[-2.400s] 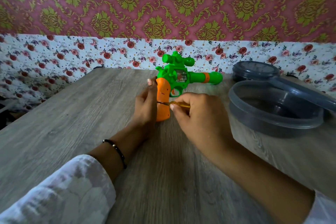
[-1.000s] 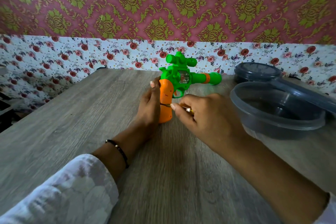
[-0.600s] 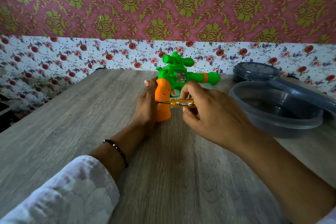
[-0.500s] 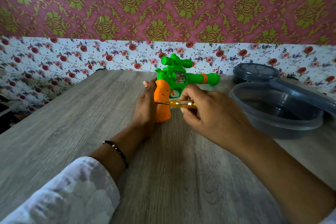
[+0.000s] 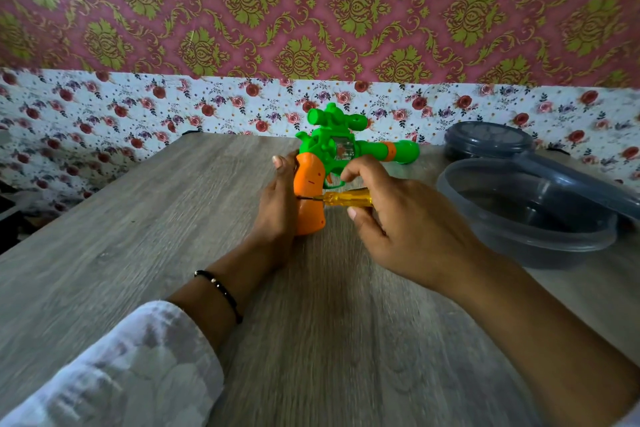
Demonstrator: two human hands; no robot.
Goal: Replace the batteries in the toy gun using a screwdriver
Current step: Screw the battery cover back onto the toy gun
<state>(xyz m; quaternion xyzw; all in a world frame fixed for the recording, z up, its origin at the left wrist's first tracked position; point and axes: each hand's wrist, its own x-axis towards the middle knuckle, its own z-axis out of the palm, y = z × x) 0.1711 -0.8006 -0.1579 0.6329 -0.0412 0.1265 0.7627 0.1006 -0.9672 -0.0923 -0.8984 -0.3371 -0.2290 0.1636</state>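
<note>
Wood-grain table [image 5: 145, 253] filled most of the scene, and on it the toy gun [image 5: 332, 149] stood upright on the butt of its orange grip [image 5: 309, 196], the green barrel pointing off to the right, roughly level with the tabletop. The left hand [image 5: 277, 215] lay against the left side of the grip, its fingers fairly straight and pressed flat to the plastic, steadying it; whatever the far side of those fingers did was hidden behind the grip. A thin dark bracelet [image 5: 221, 291] sat on that wrist, above a pale patterned sleeve [image 5: 114, 371].

The right hand [image 5: 408, 229] held a screwdriver [image 5: 343, 199] with a clear yellow handle — index finger curled over the top, thumb underneath, pinching the handle's rear end. The tool lay nearly level, and its short dark tip met the near face of the orange grip about halfway up.

Off to the right, well apart from the gun, stood a round grey plastic container [image 5: 519, 218], open, with a grey lid [image 5: 588, 184] leaning across its far rim — and a second, smaller lidded tub [image 5: 488, 140] just behind it by the flowered wall [image 5: 138, 107].
</note>
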